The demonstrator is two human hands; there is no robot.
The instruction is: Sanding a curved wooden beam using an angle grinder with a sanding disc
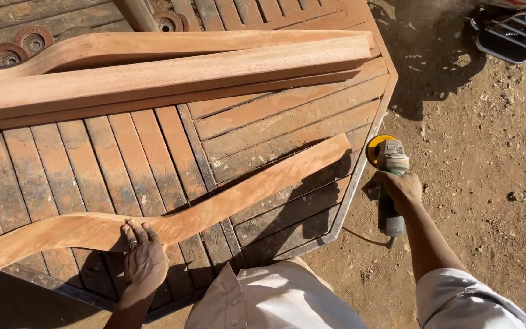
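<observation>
**Pressing a curved board, holding a grinder aside**

Head view, looking down at both hands.

Resting the left hand [144, 256] flat on the curved wooden board [214, 204], fingers [136, 234] spread and nearly straight, palm down, not gripping anything. Pressing near the lower left bend of the board, with most of its length running away from this hand, up and to the right. Lying with the long axis diagonal across the slatted wooden table [92, 164], from the near left edge toward the far right corner, in a soft wave shape. Ending with the far tip just beside the right hand, near the table edge.

Closing the right hand [402, 189] fully around the body of the angle grinder [389, 183], fingers wrapped from above. Holding the tool off the table, over the dirt ground [494, 183], with the yellow disc [375, 149] pointing away from the body and close to the board's far tip, apparently not touching it. Trailing a thin cable [360, 236] from the tool's rear toward the table edge.

Being nearer to the board's middle: the left hand, already touching. Being nearer to the far end: the right hand.

Beyond the left hand, lying across the table: two longer wooden beams [171, 76]. Farther still, at the top left: several round sanding discs [31, 39].
</observation>
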